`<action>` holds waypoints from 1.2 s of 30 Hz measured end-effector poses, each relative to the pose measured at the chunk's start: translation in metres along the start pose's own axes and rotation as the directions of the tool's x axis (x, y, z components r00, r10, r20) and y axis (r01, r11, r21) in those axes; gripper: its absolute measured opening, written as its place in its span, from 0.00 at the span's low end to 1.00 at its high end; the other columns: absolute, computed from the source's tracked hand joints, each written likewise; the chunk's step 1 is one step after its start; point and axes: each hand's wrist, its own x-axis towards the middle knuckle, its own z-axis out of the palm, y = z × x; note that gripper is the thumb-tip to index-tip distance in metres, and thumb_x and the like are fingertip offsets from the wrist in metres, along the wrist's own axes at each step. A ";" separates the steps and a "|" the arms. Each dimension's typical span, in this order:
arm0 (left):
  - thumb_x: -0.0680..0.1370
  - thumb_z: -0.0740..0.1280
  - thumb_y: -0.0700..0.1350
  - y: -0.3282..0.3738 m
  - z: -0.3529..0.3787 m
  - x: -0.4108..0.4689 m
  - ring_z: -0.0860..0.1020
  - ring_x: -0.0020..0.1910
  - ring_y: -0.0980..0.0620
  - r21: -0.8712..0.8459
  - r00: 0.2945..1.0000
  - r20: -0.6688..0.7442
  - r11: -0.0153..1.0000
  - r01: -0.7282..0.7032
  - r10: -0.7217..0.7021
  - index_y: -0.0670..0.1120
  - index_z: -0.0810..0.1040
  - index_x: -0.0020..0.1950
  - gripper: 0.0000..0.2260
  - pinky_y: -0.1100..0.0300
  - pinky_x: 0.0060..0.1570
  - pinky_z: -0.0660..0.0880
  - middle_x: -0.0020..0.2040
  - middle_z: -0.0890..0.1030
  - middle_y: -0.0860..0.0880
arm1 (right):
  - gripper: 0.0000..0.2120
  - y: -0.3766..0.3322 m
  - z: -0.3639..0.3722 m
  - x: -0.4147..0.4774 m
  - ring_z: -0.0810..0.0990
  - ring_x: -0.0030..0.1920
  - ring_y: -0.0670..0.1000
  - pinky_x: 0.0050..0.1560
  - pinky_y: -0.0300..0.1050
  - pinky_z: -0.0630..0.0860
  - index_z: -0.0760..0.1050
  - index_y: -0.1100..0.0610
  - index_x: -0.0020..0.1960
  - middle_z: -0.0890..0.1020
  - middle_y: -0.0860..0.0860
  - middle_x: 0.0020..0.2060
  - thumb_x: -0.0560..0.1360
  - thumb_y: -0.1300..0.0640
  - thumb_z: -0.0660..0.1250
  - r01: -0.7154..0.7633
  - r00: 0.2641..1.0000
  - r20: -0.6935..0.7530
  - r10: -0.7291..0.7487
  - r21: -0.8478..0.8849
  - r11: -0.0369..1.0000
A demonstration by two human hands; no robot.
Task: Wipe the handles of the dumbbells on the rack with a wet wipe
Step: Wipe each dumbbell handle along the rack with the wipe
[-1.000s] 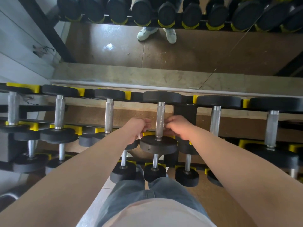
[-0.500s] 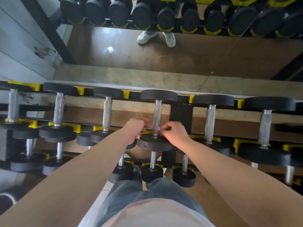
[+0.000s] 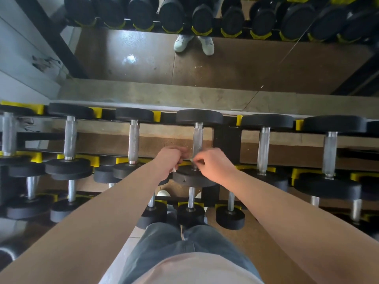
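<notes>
FYI wet wipe (image 3: 175, 169) is thin + limp: w/ left hand (image 3: 169, 158) & right hand (image 3: 213, 162) fingers pinched on it, pull it taut round the rough steel handle (image 3: 198, 140); dumbbell (image 3: 192, 178) is heavy, won't roll.

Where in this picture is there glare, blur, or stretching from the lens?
In the head view a glare spot shines on the brown floor beyond the rack; in the head view motion smears the fingers of the left hand and right hand and the wipe at the handle; in the head view the wide lens swells the forearms toward the bottom corners.
</notes>
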 end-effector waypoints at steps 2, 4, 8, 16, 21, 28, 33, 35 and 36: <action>0.84 0.60 0.35 0.002 -0.001 0.000 0.73 0.39 0.53 -0.007 1.000 0.010 1.000 0.013 -0.013 0.45 0.82 0.60 0.13 0.64 0.35 0.71 0.53 0.84 0.46 | 0.09 -0.001 0.000 -0.003 0.83 0.53 0.48 0.62 0.46 0.78 0.84 0.54 0.59 0.85 0.50 0.54 0.81 0.57 0.68 -0.009 1.000 0.024 0.009 -0.010 1.000; 0.84 0.60 0.36 0.006 -0.002 0.000 0.73 0.40 0.52 -0.011 0.999 0.010 0.999 0.032 -0.032 0.45 0.82 0.58 0.12 0.63 0.37 0.72 0.53 0.84 0.46 | 0.09 -0.005 -0.004 0.004 0.82 0.52 0.48 0.60 0.48 0.79 0.84 0.55 0.57 0.85 0.51 0.52 0.81 0.57 0.67 -0.012 0.999 -0.034 0.012 -0.002 1.000; 0.84 0.60 0.37 0.010 -0.004 0.003 0.72 0.36 0.54 -0.011 0.998 0.017 0.998 0.066 -0.066 0.45 0.83 0.58 0.12 0.64 0.33 0.70 0.52 0.84 0.47 | 0.08 -0.015 -0.016 0.026 0.82 0.50 0.52 0.56 0.46 0.79 0.84 0.58 0.55 0.83 0.54 0.52 0.81 0.59 0.67 -0.078 0.943 -0.315 0.105 0.096 0.992; 0.82 0.68 0.42 0.007 -0.013 -0.002 0.78 0.63 0.41 0.061 0.988 0.086 0.989 -0.132 0.127 0.51 0.82 0.57 0.07 0.46 0.64 0.77 0.55 0.82 0.46 | 0.07 -0.016 0.001 0.015 0.80 0.52 0.48 0.54 0.42 0.79 0.80 0.52 0.57 0.81 0.49 0.54 0.80 0.55 0.69 -0.261 0.897 -0.280 0.341 0.286 0.922; 0.82 0.69 0.50 0.011 -0.021 -0.006 0.80 0.51 0.47 0.075 0.967 0.155 0.973 -0.218 0.205 0.49 0.81 0.63 0.12 0.52 0.51 0.80 0.54 0.82 0.46 | 0.09 -0.020 0.002 0.001 0.79 0.52 0.42 0.48 0.28 0.70 0.82 0.50 0.57 0.82 0.45 0.54 0.79 0.59 0.69 -0.278 0.891 -0.229 0.392 0.406 0.871; 0.81 0.69 0.53 0.014 -0.027 -0.010 0.76 0.40 0.48 0.104 0.929 0.275 0.953 -0.286 0.248 0.49 0.81 0.65 0.15 0.57 0.42 0.77 0.63 0.79 0.35 | 0.08 -0.042 -0.001 0.002 0.83 0.49 0.42 0.53 0.37 0.79 0.82 0.50 0.54 0.84 0.43 0.48 0.76 0.58 0.74 -0.238 0.837 -0.237 0.494 0.654 0.718; 0.79 0.71 0.54 0.015 -0.034 -0.004 0.65 0.30 0.55 0.056 0.912 0.347 0.966 -0.253 0.219 0.49 0.81 0.66 0.17 0.63 0.29 0.65 0.38 0.78 0.48 | 0.07 -0.047 -0.001 0.006 0.85 0.46 0.47 0.52 0.44 0.83 0.82 0.49 0.50 0.85 0.47 0.46 0.75 0.60 0.75 -0.209 0.794 -0.127 0.594 0.862 0.463; 0.79 0.72 0.53 0.016 -0.035 -0.001 0.66 0.30 0.55 0.075 0.913 0.344 0.963 -0.260 0.219 0.50 0.82 0.63 0.14 0.63 0.29 0.65 0.36 0.77 0.52 | 0.08 -0.046 -0.001 0.007 0.84 0.46 0.50 0.53 0.47 0.83 0.82 0.52 0.52 0.85 0.49 0.47 0.75 0.61 0.75 -0.217 0.786 -0.076 0.614 0.895 0.389; 0.79 0.72 0.53 0.017 -0.034 0.001 0.66 0.30 0.55 0.079 0.918 0.331 0.963 -0.257 0.218 0.50 0.83 0.61 0.13 0.63 0.28 0.65 0.37 0.77 0.52 | 0.09 -0.046 0.000 0.008 0.84 0.48 0.52 0.54 0.49 0.84 0.82 0.53 0.53 0.85 0.51 0.48 0.75 0.62 0.75 -0.224 0.788 -0.046 0.614 0.908 0.355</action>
